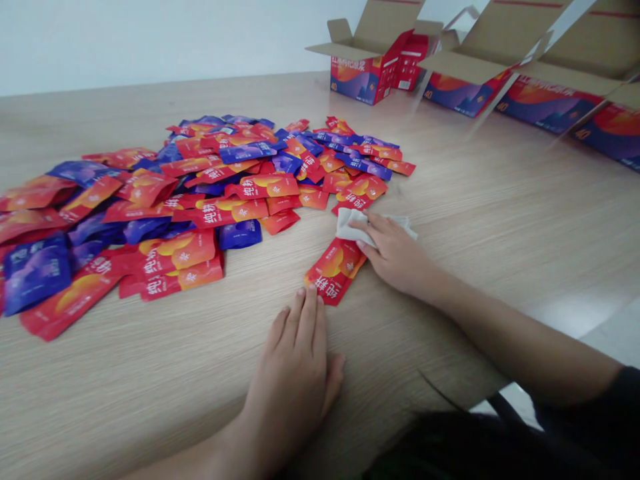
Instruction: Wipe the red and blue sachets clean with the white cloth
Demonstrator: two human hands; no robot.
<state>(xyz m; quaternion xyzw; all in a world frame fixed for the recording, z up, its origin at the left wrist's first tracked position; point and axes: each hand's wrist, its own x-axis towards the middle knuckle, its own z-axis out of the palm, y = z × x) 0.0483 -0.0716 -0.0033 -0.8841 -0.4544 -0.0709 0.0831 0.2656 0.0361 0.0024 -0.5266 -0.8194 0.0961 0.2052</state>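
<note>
Right grip (pixel 395 253) resting on white cloth (pixel 357 225), clamp unclear; left grip (pixel 295 373) spreading open on the tabletop (pixel 475 200) just beside red sachet (pixel 335 270), risking nudging it toward the heaped sachets (pixel 200 200).

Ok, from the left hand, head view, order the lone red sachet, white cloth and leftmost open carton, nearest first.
1. Red sachet: just right of the left hand.
2. White cloth: farther ahead, under the right hand.
3. Open carton: far table edge.

Passage runs over the pale wood-grain surface (pixel 525 220) right of the white cloth (pixel 360 227). Heaped red-and-blue foil sachets (pixel 240 193) obstruct leftward; open cardboard cartons (pixel 380 67) obstruct the far edge.
</note>
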